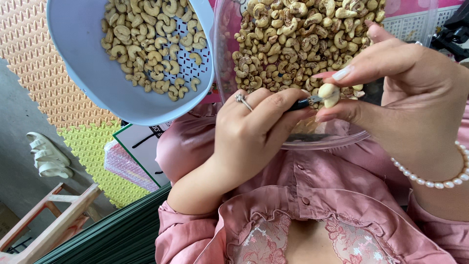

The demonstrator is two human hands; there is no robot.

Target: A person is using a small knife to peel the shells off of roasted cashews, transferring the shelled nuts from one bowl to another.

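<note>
My left hand (254, 129), with a ring on one finger, grips a small dark-handled blade tool (304, 102). The tool's tip touches a pale cashew nut (330, 94) pinched between the thumb and fingers of my right hand (405, 83), which wears a pearl bracelet. Both hands work just above the near rim of a clear bowl (322, 142) on my lap, heaped with brown-skinned cashews (293, 39). To the left, a pale blue perforated colander (97, 73) holds several cleaner, lighter cashews (146, 44).
Orange foam mat (29, 58) and yellow-green foam mat (93, 142) cover the floor at left. White sandals (48, 156) lie on grey floor beside a wooden stool (58, 215). A bubble-wrap packet (127, 166) and dark green pleated fabric (117, 234) lie near my pink sleeve.
</note>
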